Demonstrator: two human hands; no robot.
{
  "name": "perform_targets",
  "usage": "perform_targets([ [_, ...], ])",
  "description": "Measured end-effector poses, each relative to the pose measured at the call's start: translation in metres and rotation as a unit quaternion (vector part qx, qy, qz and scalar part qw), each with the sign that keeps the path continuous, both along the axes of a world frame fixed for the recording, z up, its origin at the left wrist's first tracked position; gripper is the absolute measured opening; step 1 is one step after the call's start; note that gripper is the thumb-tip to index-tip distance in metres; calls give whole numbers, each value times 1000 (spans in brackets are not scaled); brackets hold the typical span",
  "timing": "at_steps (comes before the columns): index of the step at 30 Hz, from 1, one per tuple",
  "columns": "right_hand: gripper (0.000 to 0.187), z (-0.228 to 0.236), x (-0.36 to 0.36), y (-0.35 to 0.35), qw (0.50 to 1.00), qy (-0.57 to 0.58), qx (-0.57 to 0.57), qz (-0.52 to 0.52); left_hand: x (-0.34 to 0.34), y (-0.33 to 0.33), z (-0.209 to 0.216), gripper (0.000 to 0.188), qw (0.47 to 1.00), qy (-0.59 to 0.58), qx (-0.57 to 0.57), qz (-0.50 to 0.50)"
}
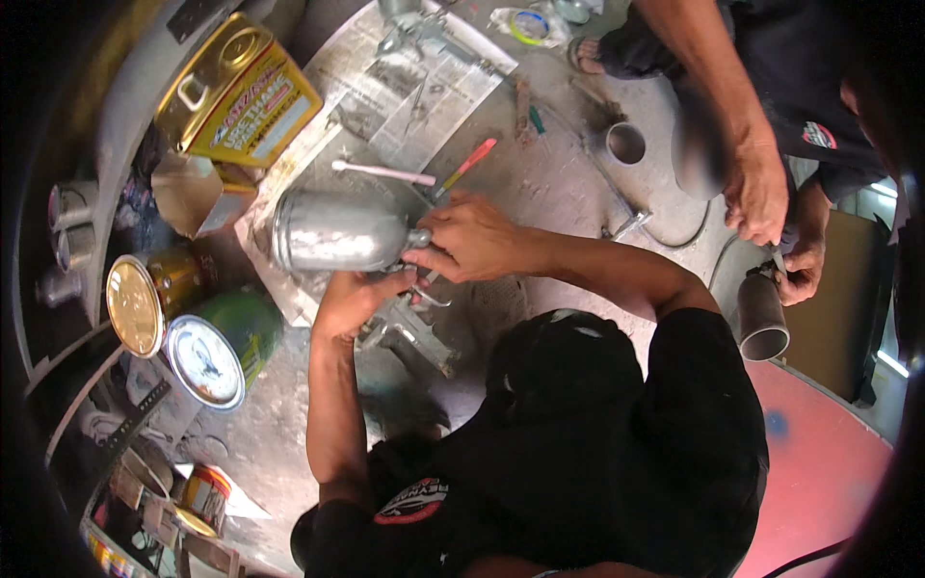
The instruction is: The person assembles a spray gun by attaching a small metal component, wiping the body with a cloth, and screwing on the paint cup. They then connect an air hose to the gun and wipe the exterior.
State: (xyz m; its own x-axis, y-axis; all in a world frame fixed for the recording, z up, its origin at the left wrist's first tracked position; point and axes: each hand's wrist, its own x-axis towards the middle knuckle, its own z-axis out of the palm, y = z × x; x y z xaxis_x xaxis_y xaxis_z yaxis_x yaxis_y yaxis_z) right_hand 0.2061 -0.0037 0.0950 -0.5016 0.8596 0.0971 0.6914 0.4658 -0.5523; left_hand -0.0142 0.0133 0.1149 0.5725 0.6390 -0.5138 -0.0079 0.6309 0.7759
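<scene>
Floor [568,183]: metal cup [332,231] lies sideways, neck seemingly right.

A yellow rectangular tin [241,91] lies at upper left on newspaper [405,91]; two round paint cans [188,328] at left; a pink-handled brush [383,173] near centre.

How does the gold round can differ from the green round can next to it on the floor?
The gold can has a gold, shiny lid; the green can has a silvery-white lid. The gold can looks smaller and lies further from the left hand; the green can looks bigger. Both lie tipped on their sides, lids closed.
</scene>
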Motion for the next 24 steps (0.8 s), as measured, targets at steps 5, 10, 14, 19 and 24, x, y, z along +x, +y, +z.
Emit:
perform_targets([
  [5, 27, 2, -7, 0, 995, 75, 4, -60, 5, 2, -8, 28, 998, 32, 47, 30],
  [10, 37, -17, -13, -3, 990, 101, 54, -79, 6, 2, -2, 28, 999, 21, 38, 25],
  [14, 38, -20, -19, -3, 992, 77, 19, -96, 5, 2, -9, 25, 993, 48, 95, 43],
  [19, 44, -55, -20, 38, 996, 38, -70, -30, 1, 12, -46, 22, 995, 34, 59, 77],
  [24, 61, -12, -23, 74, 976, 42, -200, -76, -20, 25, -72, 26, 969, 80, 56, 226],
])
